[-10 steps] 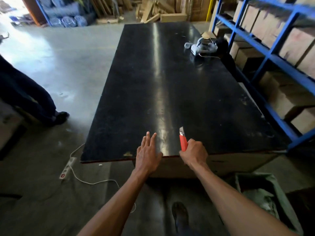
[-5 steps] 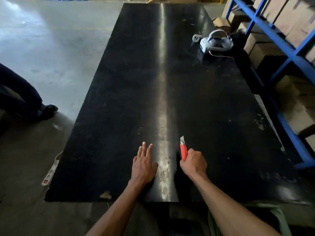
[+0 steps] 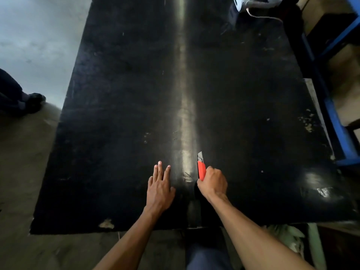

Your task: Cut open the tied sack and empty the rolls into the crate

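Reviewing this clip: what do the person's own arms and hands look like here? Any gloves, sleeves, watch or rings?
Both forearms are bare up to the bottom edge of the picture, with no sleeves in view. The left hand and the right hand wear no gloves. No watch, wristband or ring shows on either. Nothing is strapped or cabled to the arms.

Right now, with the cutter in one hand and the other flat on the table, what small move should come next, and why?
Probably turn toward the sack and bring it up. The right hand already closes its grip on the orange cutter, blade out; the left hand lies open on the black table. No sack or crate lies on the tabletop, only a pale green bag-like shape below its near right edge.
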Available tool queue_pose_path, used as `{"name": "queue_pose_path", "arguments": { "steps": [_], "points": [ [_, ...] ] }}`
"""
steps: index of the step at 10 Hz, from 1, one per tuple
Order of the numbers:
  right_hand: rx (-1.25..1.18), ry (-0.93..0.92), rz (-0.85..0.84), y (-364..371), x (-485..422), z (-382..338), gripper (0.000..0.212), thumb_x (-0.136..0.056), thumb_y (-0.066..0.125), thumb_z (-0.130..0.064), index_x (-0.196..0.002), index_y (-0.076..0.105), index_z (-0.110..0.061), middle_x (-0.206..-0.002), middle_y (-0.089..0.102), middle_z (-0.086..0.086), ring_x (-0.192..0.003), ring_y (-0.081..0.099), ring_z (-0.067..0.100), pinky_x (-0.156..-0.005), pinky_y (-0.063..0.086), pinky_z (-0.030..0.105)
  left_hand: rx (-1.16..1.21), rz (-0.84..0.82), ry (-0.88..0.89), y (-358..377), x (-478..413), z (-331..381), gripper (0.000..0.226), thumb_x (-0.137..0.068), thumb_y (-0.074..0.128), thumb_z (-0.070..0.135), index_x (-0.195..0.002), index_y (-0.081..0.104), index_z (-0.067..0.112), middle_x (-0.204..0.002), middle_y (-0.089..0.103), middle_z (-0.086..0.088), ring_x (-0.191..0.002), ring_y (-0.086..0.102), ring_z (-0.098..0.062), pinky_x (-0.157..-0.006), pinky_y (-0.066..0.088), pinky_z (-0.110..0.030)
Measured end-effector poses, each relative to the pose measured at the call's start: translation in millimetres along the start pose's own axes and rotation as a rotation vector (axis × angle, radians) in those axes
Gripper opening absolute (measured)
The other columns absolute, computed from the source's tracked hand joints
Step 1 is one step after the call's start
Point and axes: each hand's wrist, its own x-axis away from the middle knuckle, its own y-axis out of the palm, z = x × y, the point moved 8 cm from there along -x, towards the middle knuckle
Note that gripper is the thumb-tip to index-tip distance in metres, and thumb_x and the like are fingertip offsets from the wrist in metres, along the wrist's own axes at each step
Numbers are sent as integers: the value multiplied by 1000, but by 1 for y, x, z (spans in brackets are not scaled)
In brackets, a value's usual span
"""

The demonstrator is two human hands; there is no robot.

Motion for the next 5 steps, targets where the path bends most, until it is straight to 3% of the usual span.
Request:
{"name": "queue_pose_path", "arguments": {
  "steps": [4,5],
  "points": [
    [-2,-77,67,-1,52,6,38,-86,65,-32,-115,60,-8,-115,66,10,-104,67,28,-81,54,37,25,57,13,-11,54,-15,81,-98,53,32,-164,7,21,-171,-10,-12,-159,-9,-28,-129,9,-45],
    [37,-159,98,5,90,9,54,-87,63,-33,-133,50,-7,-133,58,12,-119,58,28,-94,51,38,19,118,27,-19,93,-22,80,-99,53,32,-164,7,21,-171,-10,-12,-159,-10,-28,-129,9,-44]
  ]
}}
